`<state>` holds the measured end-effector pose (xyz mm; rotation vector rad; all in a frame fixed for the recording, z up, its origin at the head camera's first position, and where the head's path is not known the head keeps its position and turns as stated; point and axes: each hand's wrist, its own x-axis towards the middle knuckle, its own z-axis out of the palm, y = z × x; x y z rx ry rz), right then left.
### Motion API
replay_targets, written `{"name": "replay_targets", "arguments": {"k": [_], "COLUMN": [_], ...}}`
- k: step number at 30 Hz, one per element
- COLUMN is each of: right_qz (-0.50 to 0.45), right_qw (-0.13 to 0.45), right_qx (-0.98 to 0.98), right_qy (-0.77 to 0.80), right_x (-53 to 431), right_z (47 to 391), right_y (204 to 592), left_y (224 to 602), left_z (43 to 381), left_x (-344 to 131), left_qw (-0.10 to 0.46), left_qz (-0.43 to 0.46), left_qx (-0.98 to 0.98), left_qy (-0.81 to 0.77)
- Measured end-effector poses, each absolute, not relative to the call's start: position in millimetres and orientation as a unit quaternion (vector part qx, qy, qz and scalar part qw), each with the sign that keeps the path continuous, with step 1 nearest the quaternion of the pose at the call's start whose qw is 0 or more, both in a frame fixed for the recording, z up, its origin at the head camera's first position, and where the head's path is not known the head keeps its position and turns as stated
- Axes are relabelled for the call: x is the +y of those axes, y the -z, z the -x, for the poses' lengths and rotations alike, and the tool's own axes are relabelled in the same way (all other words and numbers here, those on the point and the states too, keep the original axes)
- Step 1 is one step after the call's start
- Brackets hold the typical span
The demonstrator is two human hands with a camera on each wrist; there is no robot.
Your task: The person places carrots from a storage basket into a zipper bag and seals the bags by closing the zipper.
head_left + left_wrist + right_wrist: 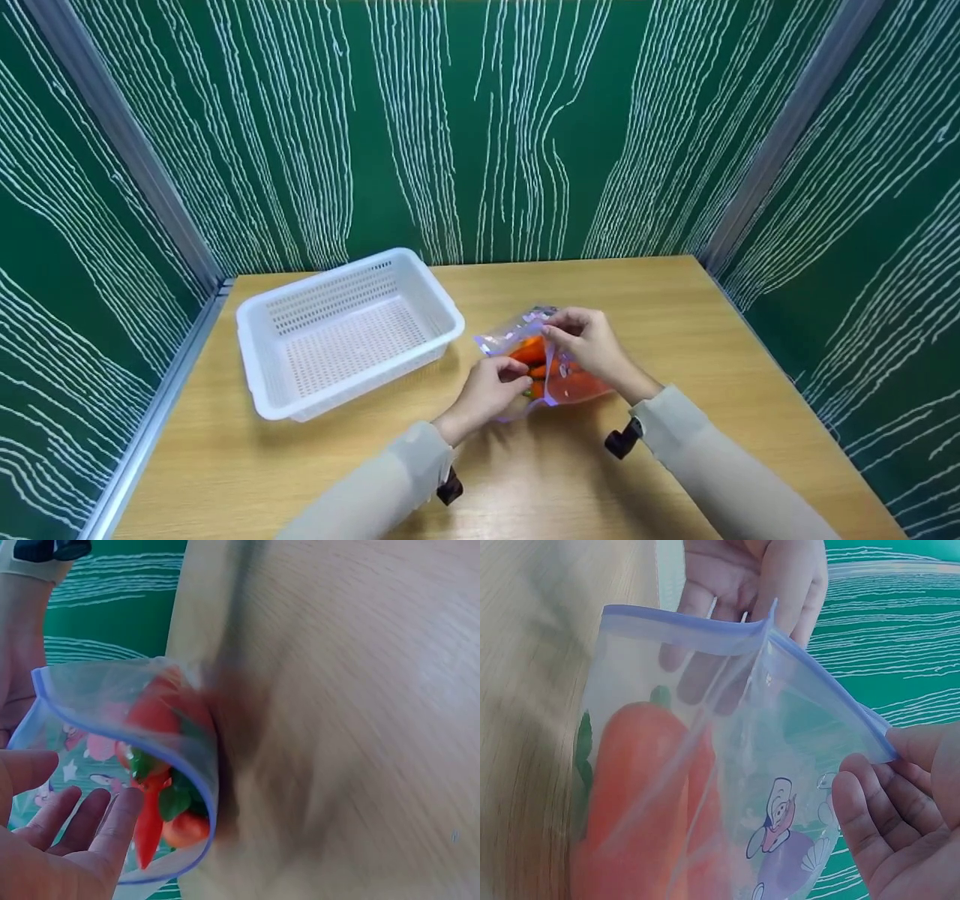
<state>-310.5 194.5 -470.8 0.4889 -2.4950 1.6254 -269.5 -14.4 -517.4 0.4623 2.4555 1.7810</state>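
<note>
A clear zip bag [579, 384] with a purple edge and printed cartoon figures lies on the table, its mouth spread apart. Inside are orange and red vegetables [641, 787] with green stems or leaves, several of them long and carrot-like. My right hand [596, 351] pinches the bag's purple edge at one corner between thumb and fingers. At the mouth, my left hand [486, 391] has its fingers loosely extended. In the left wrist view these fingers [105, 829] reach over the opening beside a pointed red vegetable [150, 825], with nothing gripped.
A white perforated plastic basket [352, 391] stands to the left of the bag on the wooden table [360, 480]. Green panels [405, 135] with white wavy lines enclose the table at the back and sides. Each sleeve carries a small black device [621, 441] at the wrist.
</note>
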Motion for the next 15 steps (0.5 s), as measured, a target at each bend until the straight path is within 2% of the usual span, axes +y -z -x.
{"name": "replay_targets", "arguments": {"k": [15], "right_qz": [-0.149], "right_qw": [0.046], "right_qx": [-0.836], "right_qy": [-0.526], "right_x": [195], "right_z": [311], "right_y": [470], "left_y": [498], "left_z": [270], "left_x": [-43], "left_qw": [0.053], "left_qz": [-0.167], "left_qx": [0.802], "left_qy": [-0.571]}}
